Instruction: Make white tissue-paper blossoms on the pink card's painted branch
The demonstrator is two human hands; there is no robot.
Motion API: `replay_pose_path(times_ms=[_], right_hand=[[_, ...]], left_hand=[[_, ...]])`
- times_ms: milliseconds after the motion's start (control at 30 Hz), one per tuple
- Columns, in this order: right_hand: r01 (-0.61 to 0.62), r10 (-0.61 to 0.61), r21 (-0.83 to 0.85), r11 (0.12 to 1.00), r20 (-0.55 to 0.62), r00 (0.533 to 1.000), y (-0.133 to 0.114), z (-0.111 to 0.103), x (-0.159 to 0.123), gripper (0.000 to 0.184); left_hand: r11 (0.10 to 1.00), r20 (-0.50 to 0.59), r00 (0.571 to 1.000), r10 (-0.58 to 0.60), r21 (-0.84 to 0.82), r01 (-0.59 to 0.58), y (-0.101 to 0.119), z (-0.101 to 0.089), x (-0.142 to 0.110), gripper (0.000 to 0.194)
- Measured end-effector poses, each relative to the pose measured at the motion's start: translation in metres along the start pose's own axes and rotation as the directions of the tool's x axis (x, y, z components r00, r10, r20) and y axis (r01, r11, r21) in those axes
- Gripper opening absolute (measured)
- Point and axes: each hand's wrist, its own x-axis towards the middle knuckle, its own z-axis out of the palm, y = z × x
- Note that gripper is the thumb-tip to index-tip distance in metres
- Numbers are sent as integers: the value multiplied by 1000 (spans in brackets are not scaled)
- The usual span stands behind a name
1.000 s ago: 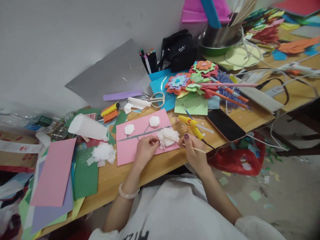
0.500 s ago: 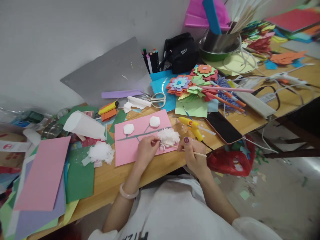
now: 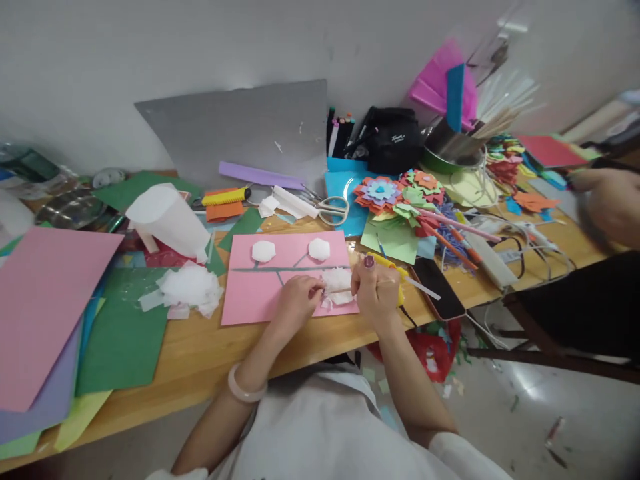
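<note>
A pink card (image 3: 245,303) lies on the table, with a dark branch line drawn across it and two white paper discs (image 3: 263,251) near its top. Toward its right side sits a fluffy cluster of white paper bits (image 3: 336,279). My right hand (image 3: 377,293) is closed around a thin wooden stick (image 3: 343,290), which points left across the cluster. At the stick's tip my left hand (image 3: 299,300) pinches its fingertips together; whatever is between them is too small to name. A yellow glue gun (image 3: 390,263) lies partly hidden behind my right hand.
Loose white paper pieces (image 3: 190,290) lie on green card at left, near a pink sheet (image 3: 55,307). Scissors (image 3: 334,210), paper flowers (image 3: 383,192) and a phone (image 3: 440,288) lie beyond and right. Another person's hand (image 3: 613,200) appears at the far right.
The view has turned to the right, and another person's hand and dark clothing have come in at that edge. My right hand is nearer the white cluster, its stick pointing toward my left fingertips.
</note>
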Motion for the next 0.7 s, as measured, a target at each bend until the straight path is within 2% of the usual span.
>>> replay_pose_path(times_ms=[233,533,700], right_hand=[[-23,27,-100,995,32,999,2,9,3,69],[78,-52,-251,965,106,993,8,16,9,70],[157,-106,-364,918,155,982,0,21,19,67]], left_hand=[[1000,5,1000,16,27,-16,-1,2,1,25],[996,35,996,76,45,-78,0,-1,0,22],[995,70,995,68,63,-73,2,-3,-1,9]])
